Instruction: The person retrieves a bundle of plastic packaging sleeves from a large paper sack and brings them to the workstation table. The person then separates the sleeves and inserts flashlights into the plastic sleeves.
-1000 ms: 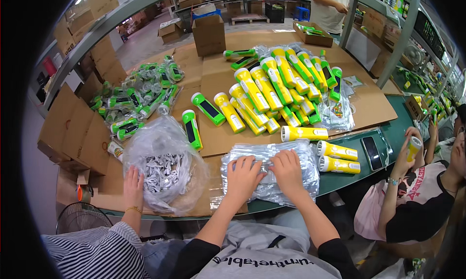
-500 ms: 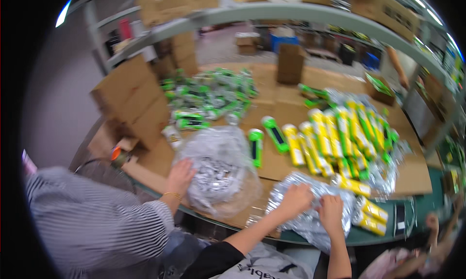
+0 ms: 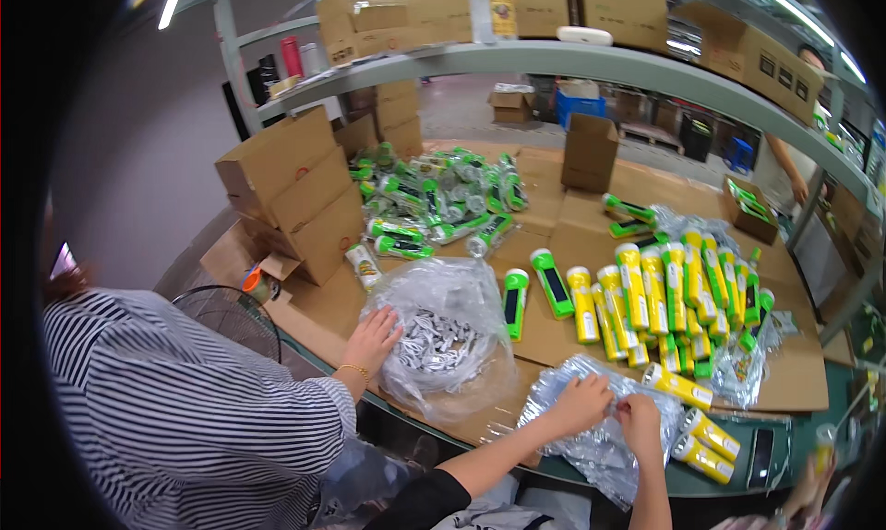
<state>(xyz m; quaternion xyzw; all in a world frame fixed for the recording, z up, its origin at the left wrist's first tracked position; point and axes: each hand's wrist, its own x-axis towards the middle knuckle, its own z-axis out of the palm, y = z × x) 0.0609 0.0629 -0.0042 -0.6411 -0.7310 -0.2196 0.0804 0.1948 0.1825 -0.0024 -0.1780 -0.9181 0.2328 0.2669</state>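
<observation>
A stack of clear, silvery plastic bags [image 3: 600, 470] lies at the table's front edge and hangs partly over it. Both my hands are close together above it. My left hand [image 3: 583, 404] has its fingers bent down onto the plastic. My right hand [image 3: 639, 423] is closed in a pinch, apparently on a bag's edge; its fingertips are partly hidden. Just right of the bags lie yellow flashlights [image 3: 706, 445]. Beyond them is a big pile of yellow and green flashlights [image 3: 660, 290]. Two green flashlights with dark panels [image 3: 552, 284] lie farther left.
Left of me, a co-worker in a striped shirt [image 3: 203, 401] rests a hand [image 3: 372, 339] on a plastic sack of white cables [image 3: 434, 350]. Bagged green flashlights [image 3: 438, 193] are heaped behind. Cardboard boxes [image 3: 295, 193] stand left; a shelf beam [image 3: 554, 58] spans above. A phone [image 3: 760, 456] lies right.
The whole view has shifted, so the scene sits farther right and lower. My hands stay together at the plastic bags. At the far right, another person's hand now holds something upright.
</observation>
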